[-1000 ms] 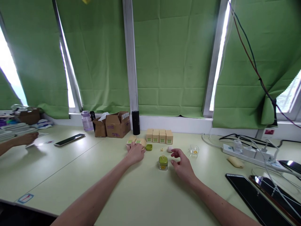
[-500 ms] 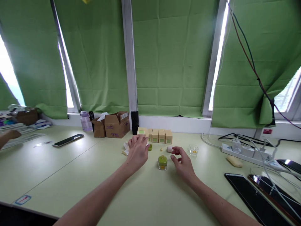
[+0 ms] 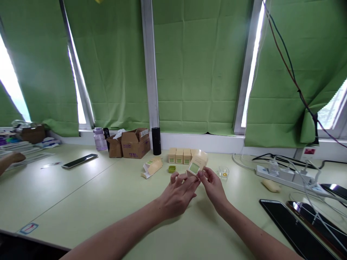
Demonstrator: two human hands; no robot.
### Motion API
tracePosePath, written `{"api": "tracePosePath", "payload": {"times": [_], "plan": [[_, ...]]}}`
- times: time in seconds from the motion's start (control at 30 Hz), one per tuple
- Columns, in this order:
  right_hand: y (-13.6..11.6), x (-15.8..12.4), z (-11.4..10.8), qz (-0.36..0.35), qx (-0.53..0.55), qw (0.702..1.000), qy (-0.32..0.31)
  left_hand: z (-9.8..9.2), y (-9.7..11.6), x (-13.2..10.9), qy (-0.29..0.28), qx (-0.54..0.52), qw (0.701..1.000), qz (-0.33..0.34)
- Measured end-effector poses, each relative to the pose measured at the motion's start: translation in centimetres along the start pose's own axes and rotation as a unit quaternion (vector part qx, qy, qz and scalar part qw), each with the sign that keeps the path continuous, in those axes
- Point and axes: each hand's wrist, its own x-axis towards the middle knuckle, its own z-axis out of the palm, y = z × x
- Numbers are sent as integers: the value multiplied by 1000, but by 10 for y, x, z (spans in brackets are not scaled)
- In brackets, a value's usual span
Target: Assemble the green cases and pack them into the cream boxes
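Note:
A small tan carton [image 3: 195,168] with a pale green square on its front is tilted above the table, its top flap raised. My left hand [image 3: 179,195] has its fingers closed around the carton's lower side. From the right, my right hand [image 3: 215,189] pinches the carton near its lower right edge. Behind my left hand lies a small green square lid [image 3: 171,169]. An opened, flattened carton [image 3: 152,167] rests to its left. To the right of my right hand is a clear glass jar [image 3: 223,172] with something yellow inside. The green-lidded jar is hidden behind my hands.
Several tan cartons [image 3: 179,156] stand in a row at the back. A brown cardboard box [image 3: 135,143] and a black cylinder [image 3: 156,141] are left of them. A power strip [image 3: 284,177] with cables and phones [image 3: 290,224] lie right. Another person's hand [image 3: 16,157] is at far left.
My left hand has moved right and toward me, bringing the carton from the row's left end. My right hand has closed on it too. The green-lidded jar is now covered.

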Motion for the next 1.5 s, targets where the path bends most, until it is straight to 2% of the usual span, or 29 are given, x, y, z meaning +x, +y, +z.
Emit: {"api": "tracePosePath", "payload": {"times": [0.1,0.27,0.33,0.4,0.5,0.57,0.63,0.77,0.97,1.17,1.33,1.5], "plan": [[-5,-3,2,2,47,999,-7,-3,2,0,-14,-7,1000,24],[-10,-7,0,-13,52,999,11,-4,-4,-6,-17,-41,999,9],[-10,-7,-2,-13,64,998,18,-2,-7,-9,18,-55,998,-11],[-9,-8,-3,-20,62,998,16,0,-10,-9,81,-73,993,-45],[-10,-10,-4,-55,13,998,8,2,-13,-5,157,-109,976,-101],[-13,-14,-3,-93,-29,995,4,3,-16,-1,166,-134,967,-138],[-17,-19,-2,-135,-61,989,-5,4,-20,1,146,-160,962,-163],[-22,-26,1,-238,-132,962,-22,9,-25,0,130,-193,960,-154],[-16,-27,-6,-371,-223,899,-65,11,-26,-2,172,-168,961,-137],[-20,-26,-6,-429,-265,860,-81,8,-27,-1,250,-94,957,-114],[-23,-24,-5,-505,-285,812,-67,7,-27,-2,290,-57,953,-59],[-24,-24,-6,-515,-296,803,-55,7,-26,-1,296,-52,953,-50]]}}
